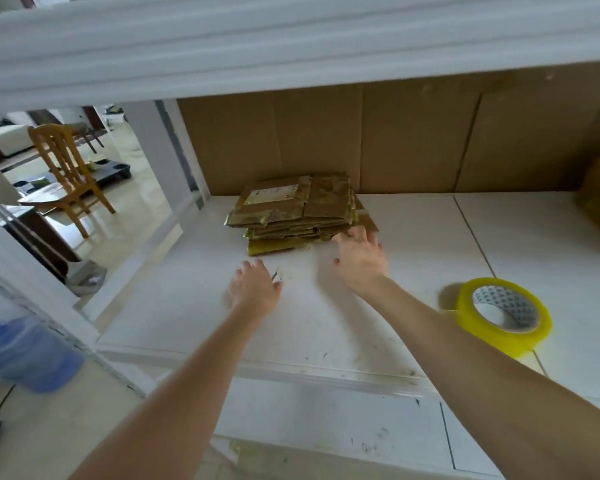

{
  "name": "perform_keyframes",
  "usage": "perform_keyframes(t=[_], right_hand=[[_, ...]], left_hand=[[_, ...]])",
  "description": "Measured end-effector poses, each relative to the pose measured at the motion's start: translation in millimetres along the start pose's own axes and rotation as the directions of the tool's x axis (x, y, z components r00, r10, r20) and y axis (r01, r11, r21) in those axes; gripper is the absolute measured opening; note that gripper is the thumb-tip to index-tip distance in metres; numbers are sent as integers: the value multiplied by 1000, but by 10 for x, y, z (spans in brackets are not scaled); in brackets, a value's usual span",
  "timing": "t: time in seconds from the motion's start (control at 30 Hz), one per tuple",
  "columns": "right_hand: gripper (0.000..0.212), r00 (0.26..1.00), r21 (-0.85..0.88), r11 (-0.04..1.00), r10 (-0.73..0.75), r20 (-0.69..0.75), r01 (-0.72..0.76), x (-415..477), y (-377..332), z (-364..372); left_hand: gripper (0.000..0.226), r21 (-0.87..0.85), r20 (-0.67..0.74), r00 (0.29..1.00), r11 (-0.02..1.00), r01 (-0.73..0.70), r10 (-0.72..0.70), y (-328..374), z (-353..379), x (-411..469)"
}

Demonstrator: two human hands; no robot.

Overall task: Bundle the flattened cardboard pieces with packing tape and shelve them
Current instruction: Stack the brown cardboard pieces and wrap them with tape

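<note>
While bundle [291, 213] lies long-axis L-R | R hand [361, 261] touching, L hand [255, 289] off | grips wide

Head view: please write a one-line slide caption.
Left hand and right hand near the cardboard bundle on the shelf; tape roll at right.

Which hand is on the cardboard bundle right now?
The right hand: its fingertips reach the near right corner of the cardboard bundle. The left hand is short of it, over the shelf.

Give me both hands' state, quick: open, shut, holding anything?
Left hand: cannot tell; something small, blurred at its fingertips.
Right hand: open, fingers at the cardboard stack.
</note>
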State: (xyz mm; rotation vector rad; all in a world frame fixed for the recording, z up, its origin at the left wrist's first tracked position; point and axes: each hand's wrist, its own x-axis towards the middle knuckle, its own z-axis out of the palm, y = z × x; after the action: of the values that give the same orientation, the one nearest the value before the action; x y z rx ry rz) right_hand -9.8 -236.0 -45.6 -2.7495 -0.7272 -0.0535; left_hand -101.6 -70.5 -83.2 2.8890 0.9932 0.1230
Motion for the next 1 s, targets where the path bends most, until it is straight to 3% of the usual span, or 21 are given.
perform_keyframes(t=[0.1, 0.23, 0.4, 0.5, 0.6, 0.67, 0.73, 0.8, 0.87, 0.93, 1.0], right_hand=[[47, 999, -9, 1000, 8, 34, -7, -11, -71, 123], [47, 998, 5, 999, 40, 37, -41, 61, -140, 156], [48, 966, 303, 920, 257, 15, -249, 256, -183, 77], [48, 929, 381, 853, 368, 44, -356, 427, -165, 47], [31, 905, 517, 764, 423, 50, -385, 635, -172, 7], [26, 881, 592, 690, 468, 73, -416, 760, -172, 8], [28, 875, 625, 658, 476, 89, -421, 877, -169, 55], [29, 889, 629, 665, 448, 96, -404, 987, -179, 102], [33, 881, 612, 673, 465, 88, -416, 1077, -187, 122], [40, 841, 630, 635, 539, 54, -447, 1143, -191, 112], [37, 791, 755, 494, 610, 52, -431, 1203, -193, 84]], left_hand=[[46, 11, 79, 996, 999, 31, -31, -166, 106, 28], [22, 52, 46, 999, 998, 19, -21, -396, 21, 189], [10, 170, 204, 974, 983, 63, -98, -876, -213, 419], [11, 150, 325, 944, 989, 0, -49, -1004, -308, 557], [32, 151, 175, 983, 986, -75, 48, -989, -409, 758], [41, -47, 18, 994, 993, -111, 112, -942, -445, 936], [53, -354, -47, 995, 930, -103, 92, -896, -445, 1153], [67, -593, 0, 1000, 805, -21, 26, -868, -431, 1384], [74, -717, 122, 992, 691, 97, -13, -834, -406, 1594], [60, -793, 219, 976, 581, 183, -9, -794, -380, 1741], [35, -849, 196, 980, 493, 191, -42, -746, -335, 1808]])
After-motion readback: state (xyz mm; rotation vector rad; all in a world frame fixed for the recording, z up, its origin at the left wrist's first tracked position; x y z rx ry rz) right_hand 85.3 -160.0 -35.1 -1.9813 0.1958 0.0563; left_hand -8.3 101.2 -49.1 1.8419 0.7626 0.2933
